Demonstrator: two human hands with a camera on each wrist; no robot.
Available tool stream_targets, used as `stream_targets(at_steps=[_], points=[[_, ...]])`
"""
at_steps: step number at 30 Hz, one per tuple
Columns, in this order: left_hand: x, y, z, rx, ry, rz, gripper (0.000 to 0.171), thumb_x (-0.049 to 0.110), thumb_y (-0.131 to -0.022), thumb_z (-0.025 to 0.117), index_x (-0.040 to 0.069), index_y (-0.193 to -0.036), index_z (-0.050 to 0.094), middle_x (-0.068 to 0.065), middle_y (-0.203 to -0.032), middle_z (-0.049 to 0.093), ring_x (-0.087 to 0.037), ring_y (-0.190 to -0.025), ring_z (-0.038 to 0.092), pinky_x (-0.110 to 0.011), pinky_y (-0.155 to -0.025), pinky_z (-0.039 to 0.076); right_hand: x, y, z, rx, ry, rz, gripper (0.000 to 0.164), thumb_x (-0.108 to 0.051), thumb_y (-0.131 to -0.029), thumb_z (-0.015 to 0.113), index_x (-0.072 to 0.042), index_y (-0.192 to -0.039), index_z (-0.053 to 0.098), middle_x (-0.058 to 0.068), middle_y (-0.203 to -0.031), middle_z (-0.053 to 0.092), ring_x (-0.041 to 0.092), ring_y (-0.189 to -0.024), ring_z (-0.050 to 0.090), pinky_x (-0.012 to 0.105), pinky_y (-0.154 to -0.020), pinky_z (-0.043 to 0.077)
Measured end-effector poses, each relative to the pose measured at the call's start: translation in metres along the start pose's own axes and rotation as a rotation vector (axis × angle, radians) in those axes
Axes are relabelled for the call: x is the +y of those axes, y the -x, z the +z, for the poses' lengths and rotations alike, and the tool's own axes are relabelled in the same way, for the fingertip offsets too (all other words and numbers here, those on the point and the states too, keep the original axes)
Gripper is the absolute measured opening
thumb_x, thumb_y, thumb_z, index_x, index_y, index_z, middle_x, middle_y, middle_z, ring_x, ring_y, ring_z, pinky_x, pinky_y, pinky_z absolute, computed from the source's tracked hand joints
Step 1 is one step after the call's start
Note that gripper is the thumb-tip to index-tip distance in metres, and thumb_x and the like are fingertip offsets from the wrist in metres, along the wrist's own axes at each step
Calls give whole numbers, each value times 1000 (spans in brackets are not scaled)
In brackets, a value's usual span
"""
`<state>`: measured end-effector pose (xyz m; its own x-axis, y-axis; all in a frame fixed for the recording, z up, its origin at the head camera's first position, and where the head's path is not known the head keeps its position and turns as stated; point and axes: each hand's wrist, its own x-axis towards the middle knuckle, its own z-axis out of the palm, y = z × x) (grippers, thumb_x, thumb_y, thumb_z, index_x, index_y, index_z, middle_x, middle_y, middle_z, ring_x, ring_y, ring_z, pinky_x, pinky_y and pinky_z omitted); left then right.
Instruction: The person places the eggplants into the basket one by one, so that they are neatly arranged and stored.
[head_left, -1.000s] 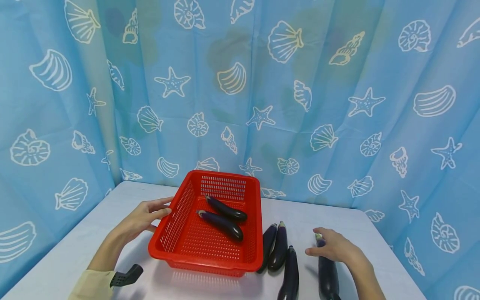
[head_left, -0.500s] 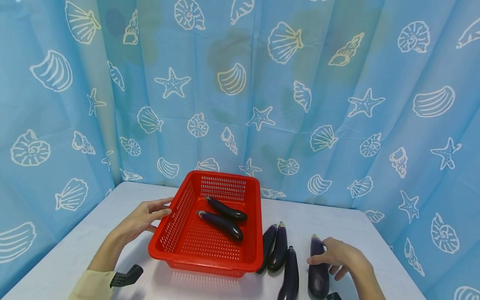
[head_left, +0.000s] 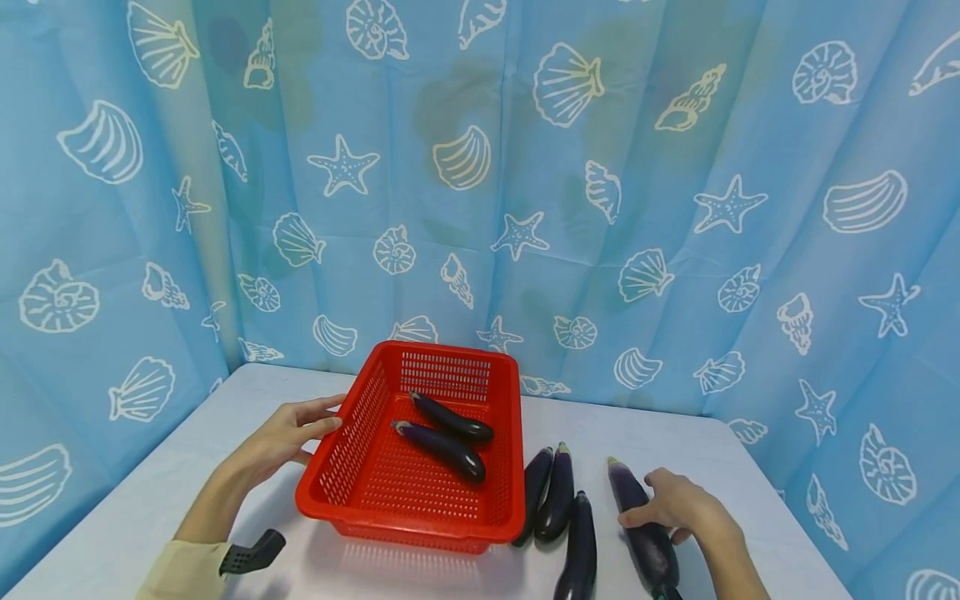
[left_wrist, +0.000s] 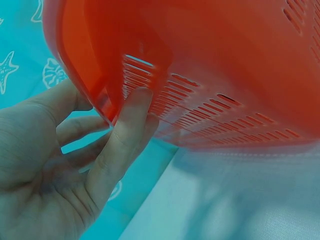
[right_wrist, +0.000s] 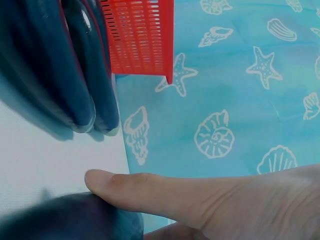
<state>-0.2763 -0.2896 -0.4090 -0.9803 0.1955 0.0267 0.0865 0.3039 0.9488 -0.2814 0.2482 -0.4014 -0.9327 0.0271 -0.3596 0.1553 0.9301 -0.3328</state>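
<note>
A red plastic basket (head_left: 420, 518) stands left of centre, two dark purple eggplants (head_left: 442, 450) lying inside it. My left hand (head_left: 281, 437) holds the basket's left rim; in the left wrist view, fingers (left_wrist: 127, 130) press the slotted outer wall. On the right, my right hand (head_left: 686, 504) grips another eggplant (head_left: 626, 487) around its middle, thumb on the near left side and other fingers mostly hidden behind. That eggplant slants, its green stem end pointing away and to the left. The right wrist view shows the thumb (right_wrist: 145, 192) lying along the dark skin.
Three more eggplants (head_left: 557, 500) lie close together on the white table (head_left: 600, 433), just right of the basket. A blue curtain (head_left: 465, 208) with shell and starfish prints hangs behind and at both sides. Black wrist gear (head_left: 253, 552) sits at the left sleeve.
My right hand has gone from hovering over the eggplant to gripping it. The eggplant's stem end has swung left, so it lies slanted. My left hand and the basket have not moved.
</note>
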Motion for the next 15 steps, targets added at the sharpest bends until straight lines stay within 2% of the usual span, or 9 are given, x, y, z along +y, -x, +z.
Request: stream_targets(at_steps=[7, 15], points=[[0, -1, 0, -6, 5, 0, 68, 35, -95, 63, 11, -152, 35, -23, -141, 54, -26, -110, 66, -47, -77, 61, 2, -1, 1, 70, 26, -40, 89, -42, -71, 86, 17, -126, 50, 32, -107, 63, 30, -85, 66, 44, -70, 60], [-1, 0, -1, -9, -1, 2, 68, 36, -95, 62, 11, -153, 35, -23, -141, 54, -27, -110, 66, -47, -78, 61, 2, 2, -1, 62, -7, -35, 78, -38, -74, 84, 16, -123, 54, 23, -99, 67, 26, -82, 66, 44, -68, 60]])
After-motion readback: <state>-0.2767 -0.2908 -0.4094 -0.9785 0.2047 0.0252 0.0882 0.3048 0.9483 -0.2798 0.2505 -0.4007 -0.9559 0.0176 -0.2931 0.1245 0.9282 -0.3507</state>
